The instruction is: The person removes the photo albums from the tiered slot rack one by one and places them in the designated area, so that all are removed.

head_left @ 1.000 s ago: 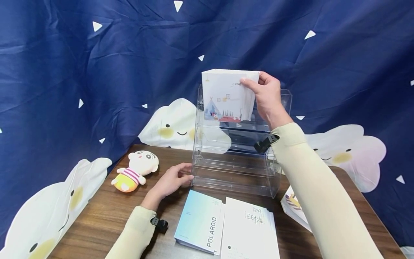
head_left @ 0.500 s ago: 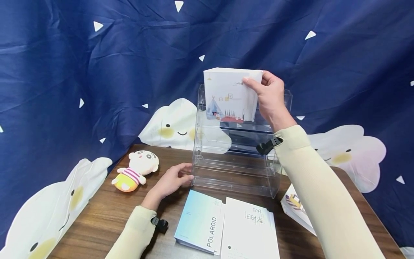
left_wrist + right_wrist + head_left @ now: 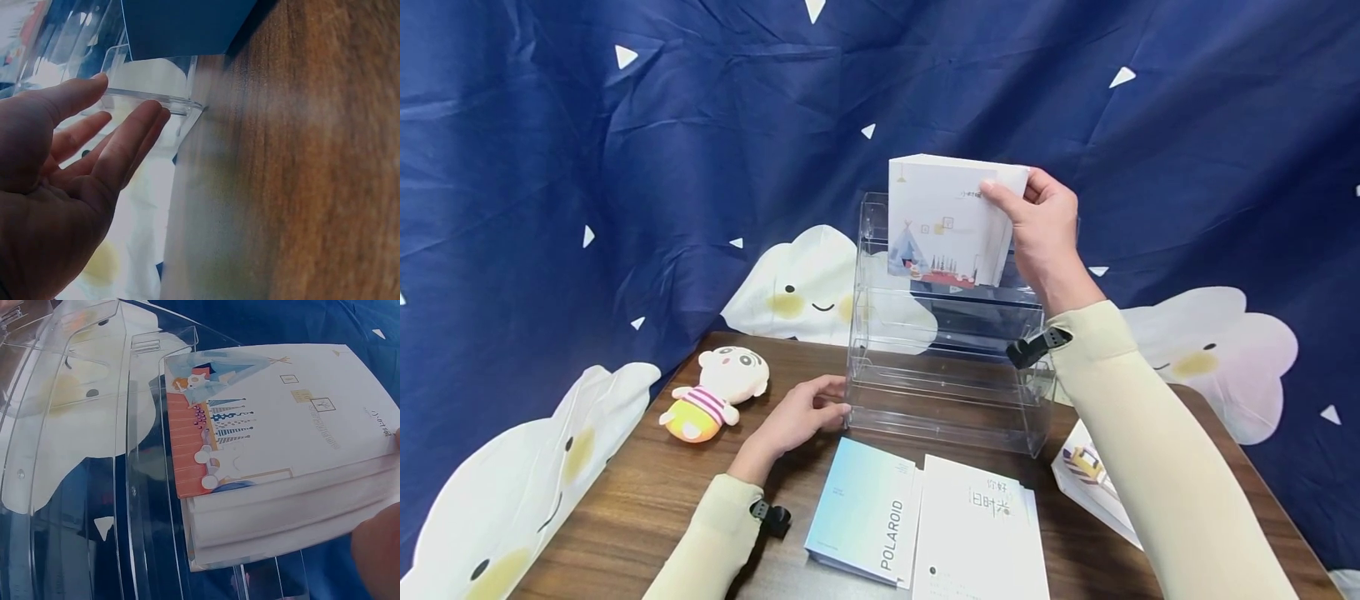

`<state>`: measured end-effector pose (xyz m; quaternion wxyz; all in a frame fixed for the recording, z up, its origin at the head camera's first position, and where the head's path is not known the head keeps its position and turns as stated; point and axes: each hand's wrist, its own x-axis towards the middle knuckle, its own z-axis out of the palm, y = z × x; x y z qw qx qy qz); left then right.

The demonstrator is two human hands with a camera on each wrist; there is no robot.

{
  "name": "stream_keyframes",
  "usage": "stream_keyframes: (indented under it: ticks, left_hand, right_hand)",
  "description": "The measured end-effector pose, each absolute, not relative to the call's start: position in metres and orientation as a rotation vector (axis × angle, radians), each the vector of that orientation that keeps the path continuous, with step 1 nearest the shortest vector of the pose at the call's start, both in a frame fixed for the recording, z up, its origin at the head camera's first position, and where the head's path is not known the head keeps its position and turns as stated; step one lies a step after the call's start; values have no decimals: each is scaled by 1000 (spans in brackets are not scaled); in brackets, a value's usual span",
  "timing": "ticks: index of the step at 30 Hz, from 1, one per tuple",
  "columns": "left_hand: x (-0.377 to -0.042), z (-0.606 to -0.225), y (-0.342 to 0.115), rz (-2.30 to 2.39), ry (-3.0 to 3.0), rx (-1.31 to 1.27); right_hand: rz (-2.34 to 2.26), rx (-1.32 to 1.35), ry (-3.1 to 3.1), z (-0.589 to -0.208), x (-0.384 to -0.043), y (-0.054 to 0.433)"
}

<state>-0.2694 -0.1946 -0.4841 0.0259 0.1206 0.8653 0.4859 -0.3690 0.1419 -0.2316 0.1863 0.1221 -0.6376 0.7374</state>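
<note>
A thick white photo album (image 3: 951,221), its cover printed with a blue tent and a red rug, is pinched at its upper right corner by my right hand (image 3: 1045,225), thumb on the front cover. It stands upright in front of the top tier of a clear tiered display rack (image 3: 943,429). Seen from the right wrist, the album's lower edge (image 3: 178,431) overlaps the top tier, and its page side shows layered white leaves. My left hand (image 3: 801,415) touches the rack's lower left side with thumb and fingertips, its fingers (image 3: 128,147) loosely extended.
In front of the rack lie a light-blue POLAROID album (image 3: 865,508) and a white album (image 3: 977,533). Another white album (image 3: 1093,475) lies at right, partly behind the right sleeve. A plush doll (image 3: 715,396) lies left on the wooden table (image 3: 625,500). A blue cloud-print curtain (image 3: 700,125) hangs behind.
My right hand has shifted a little to the right with the white album, which now covers less of the rack's left top corner. The left hand stays at the rack's side.
</note>
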Motion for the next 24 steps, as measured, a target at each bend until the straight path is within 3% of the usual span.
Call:
stream_keyframes:
  ticks: [24]
  left_hand:
    - [-270,-486,-193,1478,2684,345]
  right_hand:
    - [2106,378,-1714,-238,-338,158]
